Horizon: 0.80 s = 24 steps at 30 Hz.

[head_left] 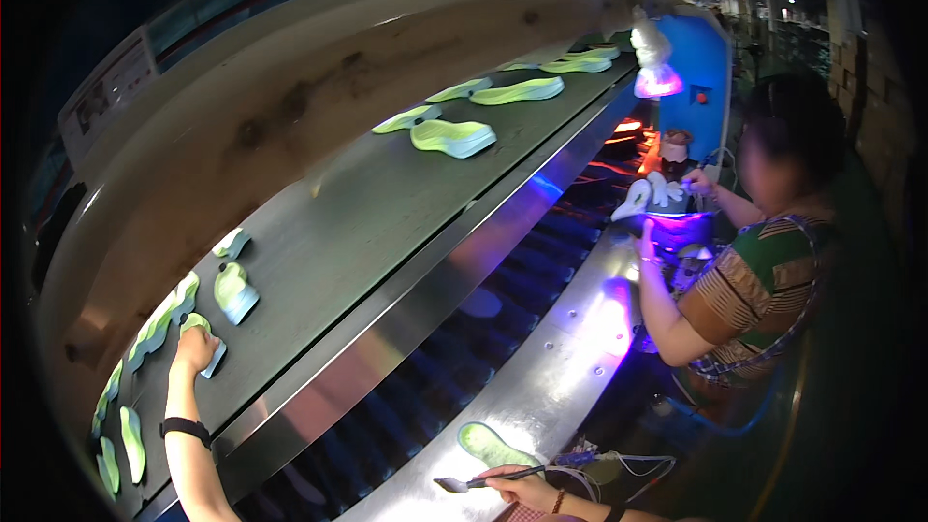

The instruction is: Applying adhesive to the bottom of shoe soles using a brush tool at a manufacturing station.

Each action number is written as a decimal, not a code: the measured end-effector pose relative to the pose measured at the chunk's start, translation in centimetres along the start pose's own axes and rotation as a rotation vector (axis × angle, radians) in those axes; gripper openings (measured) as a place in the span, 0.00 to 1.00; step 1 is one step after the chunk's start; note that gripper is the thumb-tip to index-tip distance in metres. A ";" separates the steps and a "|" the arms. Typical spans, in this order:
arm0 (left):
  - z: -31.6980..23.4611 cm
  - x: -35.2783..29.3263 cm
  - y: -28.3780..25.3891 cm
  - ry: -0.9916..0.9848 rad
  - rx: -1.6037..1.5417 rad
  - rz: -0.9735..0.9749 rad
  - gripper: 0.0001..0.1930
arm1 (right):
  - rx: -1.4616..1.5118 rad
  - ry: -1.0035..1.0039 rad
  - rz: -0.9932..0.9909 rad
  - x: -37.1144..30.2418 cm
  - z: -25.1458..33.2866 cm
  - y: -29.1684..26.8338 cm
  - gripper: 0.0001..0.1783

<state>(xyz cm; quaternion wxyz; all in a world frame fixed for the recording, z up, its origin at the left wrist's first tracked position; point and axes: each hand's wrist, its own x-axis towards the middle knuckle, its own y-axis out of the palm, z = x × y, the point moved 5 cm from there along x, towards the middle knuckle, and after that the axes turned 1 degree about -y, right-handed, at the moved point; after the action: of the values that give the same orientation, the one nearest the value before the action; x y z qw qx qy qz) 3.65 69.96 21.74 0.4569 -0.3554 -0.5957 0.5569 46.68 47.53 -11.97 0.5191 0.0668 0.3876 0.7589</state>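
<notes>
My left hand (196, 349) reaches onto the dark conveyor belt (319, 242), its fingers closed on a yellow-green and pale blue shoe sole (217, 360). Several similar soles lie around it, among them one sole (235, 292) just beyond the hand. Low in the picture, my right hand (527, 491) grips a brush (480, 481) with a dark handle, its bristles pointing left. Right beyond the brush, a yellow-green shoe sole (491, 443) rests flat on the shiny metal ledge (527, 382).
A metal rail (387, 314) edges the belt, and dark rollers (464, 329) run between rail and ledge. Above the belt arches a machine hood (290, 106). At right a co-worker (764, 271) handles pale parts under a purple-lit lamp (657, 77). Cables (619, 464) trail near my right hand.
</notes>
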 end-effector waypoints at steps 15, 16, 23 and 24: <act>-7.3 -9.8 -3.3 0.267 -0.267 -0.028 0.20 | -0.201 -0.015 -0.015 -0.5 -0.3 -1.0 0.13; -7.8 -11.7 -4.0 0.227 -0.437 0.063 0.18 | -0.258 -0.013 -0.021 -0.7 0.2 -0.7 0.13; -2.2 -18.6 -1.4 0.281 -0.518 -0.438 0.09 | 0.038 -0.090 0.091 -0.1 1.7 0.5 0.13; -1.2 -19.0 -0.5 0.307 -0.699 -0.461 0.08 | 0.041 -0.130 0.094 0.1 2.0 0.4 0.13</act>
<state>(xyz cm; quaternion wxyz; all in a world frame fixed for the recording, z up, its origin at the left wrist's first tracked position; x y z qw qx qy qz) 11.05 52.58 19.33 0.5046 -0.4252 -0.7369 0.1465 47.33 48.53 -10.35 0.5055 0.1446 0.3649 0.7684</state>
